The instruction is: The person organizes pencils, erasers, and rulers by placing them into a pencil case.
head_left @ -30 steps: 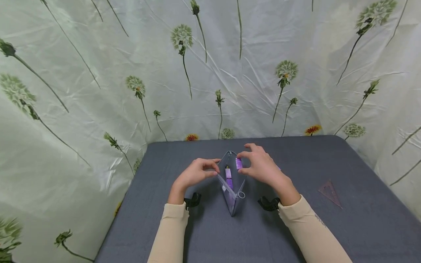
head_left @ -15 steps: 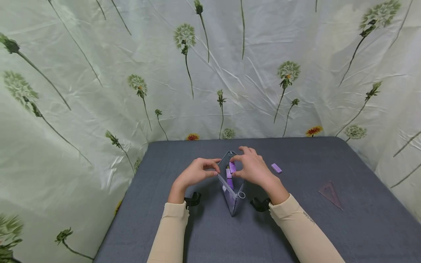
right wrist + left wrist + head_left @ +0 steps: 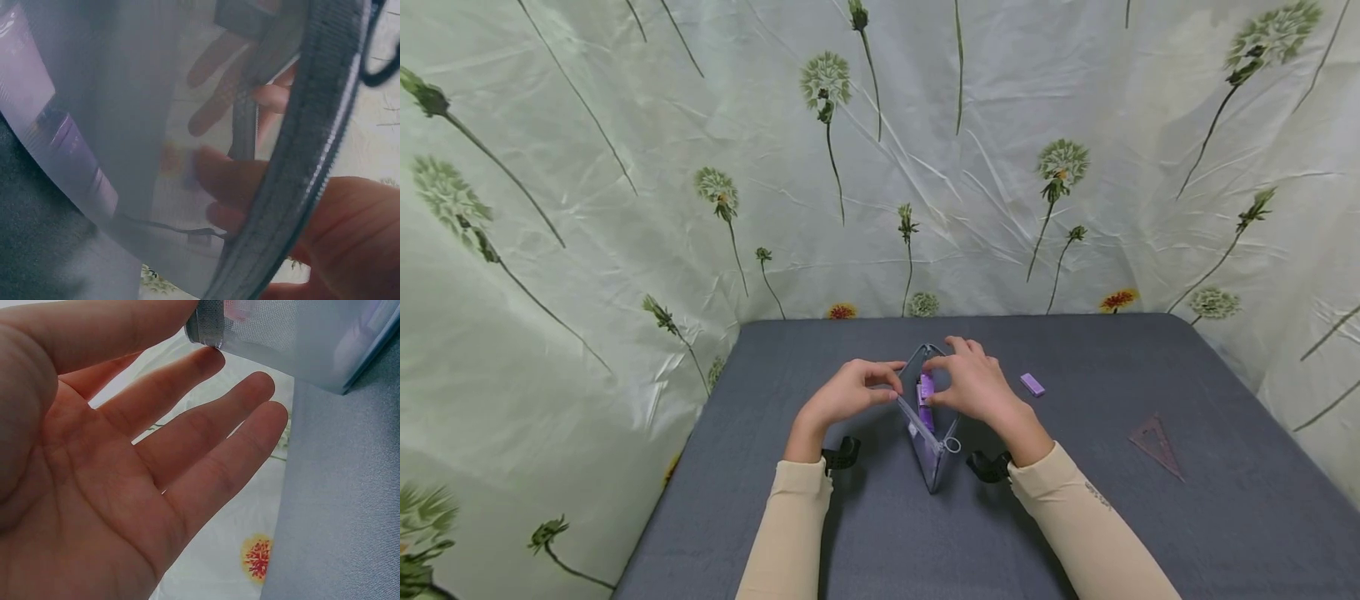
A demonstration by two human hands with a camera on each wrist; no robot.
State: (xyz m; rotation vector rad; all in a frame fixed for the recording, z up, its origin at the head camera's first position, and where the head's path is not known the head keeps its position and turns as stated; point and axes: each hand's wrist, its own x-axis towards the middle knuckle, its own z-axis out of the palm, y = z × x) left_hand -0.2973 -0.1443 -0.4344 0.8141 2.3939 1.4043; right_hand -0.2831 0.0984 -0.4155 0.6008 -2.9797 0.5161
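Observation:
A translucent grey zippered mesh pouch (image 3: 927,462) stands with its mouth spread. My left hand (image 3: 848,393) pinches its left rim between thumb and fingertip; in the left wrist view the other fingers extend below the pouch's zipper edge (image 3: 209,322). Inside the mouth, my right hand (image 3: 979,383) pinches a small purple block (image 3: 927,385) between thumb and forefinger. Through the mesh in the right wrist view, the right fingers (image 3: 231,178) show blurred, and the block there is hard to make out. Purple items (image 3: 81,159) lie in the pouch's bottom.
Another small purple block (image 3: 1032,384) lies on the dark grey table (image 3: 880,542), right of my right hand. Farther right is a reddish transparent set square (image 3: 1157,446). A flower-printed curtain (image 3: 970,250) hangs behind the table. A ring pull (image 3: 952,445) hangs at the pouch's near end.
My right hand has moved left and down, bringing the purple block from above the pouch's right side into its mouth. The block on the table has come into full view. The left hand holds still.

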